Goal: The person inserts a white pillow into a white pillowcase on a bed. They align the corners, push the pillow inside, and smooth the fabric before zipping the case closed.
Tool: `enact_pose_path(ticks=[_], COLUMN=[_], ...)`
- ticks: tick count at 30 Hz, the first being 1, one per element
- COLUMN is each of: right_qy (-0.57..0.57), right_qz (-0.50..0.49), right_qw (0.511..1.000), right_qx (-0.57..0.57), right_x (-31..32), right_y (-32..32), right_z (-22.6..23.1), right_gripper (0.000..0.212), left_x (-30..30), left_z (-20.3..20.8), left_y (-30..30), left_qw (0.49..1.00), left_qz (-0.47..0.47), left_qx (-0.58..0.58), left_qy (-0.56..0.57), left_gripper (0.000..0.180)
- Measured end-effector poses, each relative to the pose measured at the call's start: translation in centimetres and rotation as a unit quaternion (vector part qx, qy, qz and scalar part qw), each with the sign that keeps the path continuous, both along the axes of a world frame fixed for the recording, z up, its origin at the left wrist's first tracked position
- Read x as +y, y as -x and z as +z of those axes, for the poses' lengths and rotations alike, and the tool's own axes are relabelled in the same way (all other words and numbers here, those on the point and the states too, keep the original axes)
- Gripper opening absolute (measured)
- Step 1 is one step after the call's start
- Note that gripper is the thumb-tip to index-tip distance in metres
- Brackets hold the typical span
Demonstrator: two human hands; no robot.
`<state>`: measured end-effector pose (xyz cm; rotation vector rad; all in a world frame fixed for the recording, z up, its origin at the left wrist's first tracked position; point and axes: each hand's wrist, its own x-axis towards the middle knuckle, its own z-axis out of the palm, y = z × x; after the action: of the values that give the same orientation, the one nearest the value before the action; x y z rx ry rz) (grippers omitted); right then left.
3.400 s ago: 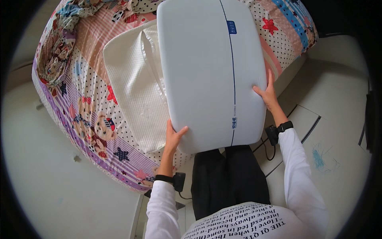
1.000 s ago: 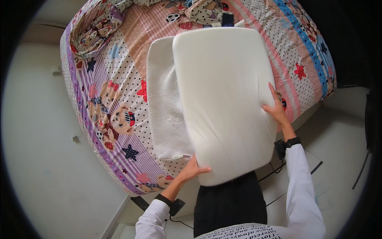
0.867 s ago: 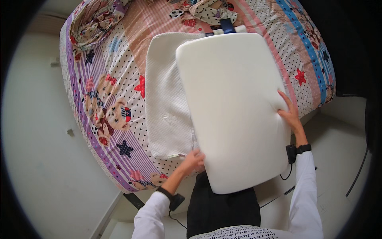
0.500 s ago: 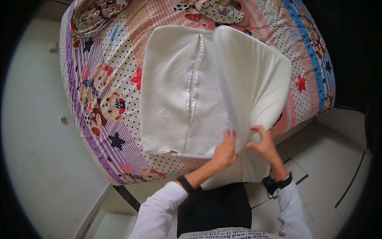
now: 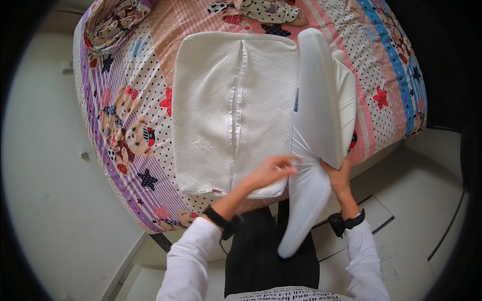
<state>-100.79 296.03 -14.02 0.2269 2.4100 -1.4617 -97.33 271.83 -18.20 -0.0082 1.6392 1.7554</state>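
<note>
A smooth white pillow (image 5: 316, 105) stands bunched and folded at its middle, its near end hanging past the bed edge in front of my black trousers. My right hand (image 5: 338, 177) grips its pinched middle from the right side. My left hand (image 5: 275, 170) is at the left of that pinch, slightly blurred, fingers apart and holding nothing; whether the fingertips touch the pillow is unclear. Flat on the bed to the left lies a white quilted pillow cover (image 5: 203, 110), with a satin-edged slit down its middle and a small tag at its near edge.
The bed has a patterned sheet (image 5: 135, 120) with bears, stars and dots. Bunched patterned cloth (image 5: 115, 27) sits at the far left corner, more crumpled fabric (image 5: 266, 11) at the far edge. A pale wall (image 5: 40, 160) rises on the left; tiled floor (image 5: 401, 200) lies at right.
The pillow has turned more edge-on and been squeezed at its middle, its near end swinging down and out. My left hand has come off it slightly leftward; my right hand has closed on it.
</note>
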Motion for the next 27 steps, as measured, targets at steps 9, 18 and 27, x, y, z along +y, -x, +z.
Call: enact_pose_path(ticks=[9,18,27], right_qy=[-0.126,-0.262,-0.144], right_qz=[-0.05,-0.092,0.071], right_qw=[0.989,0.961,0.987], right_qx=[0.064,0.007,0.021], right_x=[8.7,11.9,12.1], right_y=[-0.5,-3.5,-3.6], right_z=[5.0,12.4,13.0], right_gripper=[0.043,0.048,0.025], left_x=[-2.2,12.5,3.8], left_z=[-6.7,1.7,-0.8], left_y=[-2.0,9.1,4.2], left_qw=[0.913,0.816,0.926], left_qz=[0.273,0.349,-0.092], left_qx=[0.036,-0.253,0.302], left_qy=[0.303,-0.385,0.205], left_gripper=[0.067,0.041,0.053])
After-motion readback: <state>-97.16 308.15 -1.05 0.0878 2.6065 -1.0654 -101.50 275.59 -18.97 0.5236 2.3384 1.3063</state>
